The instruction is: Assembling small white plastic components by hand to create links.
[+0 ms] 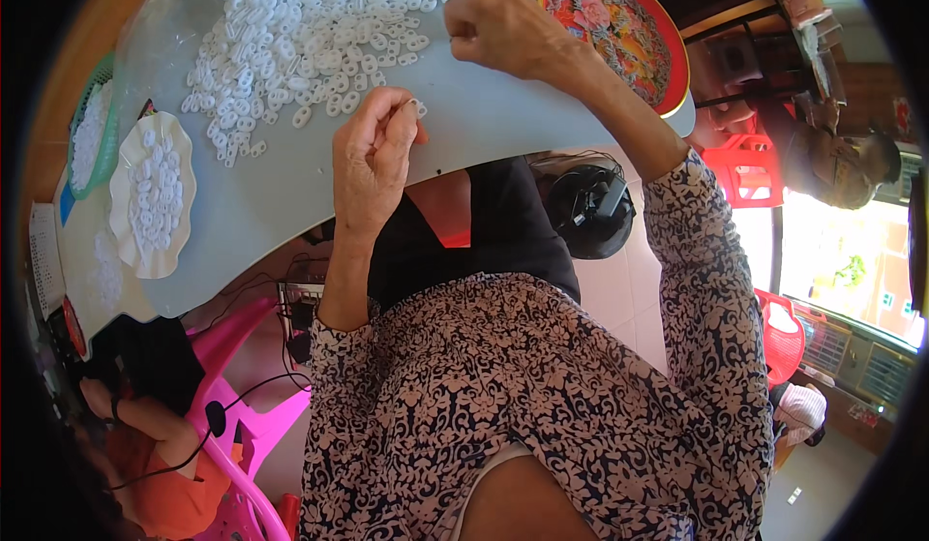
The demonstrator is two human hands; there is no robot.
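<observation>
My left hand point(371, 159) is raised over the near edge of the grey table point(484, 115), its fingers curled in a pinch. At its fingertips shows a bit of a small white plastic piece point(420, 107), mostly hidden by the fingers. My right hand point(508, 33) is closed above the table, just left of a round red floral tray point(682, 76). What its fingers hold, if anything, is hidden. Beyond both hands spreads a large heap of small white oval plastic pieces with holes point(310, 43). Many small, thin greyish parts point(619, 23) lie in the tray.
At the left stand a cream scalloped dish point(184, 154) of white pieces and a green basket point(77, 178). A pink plastic chair point(266, 420) and a person in orange point(179, 488) are lower left. A black round stool point(592, 236) stands below the table; another person point(837, 168) is far right.
</observation>
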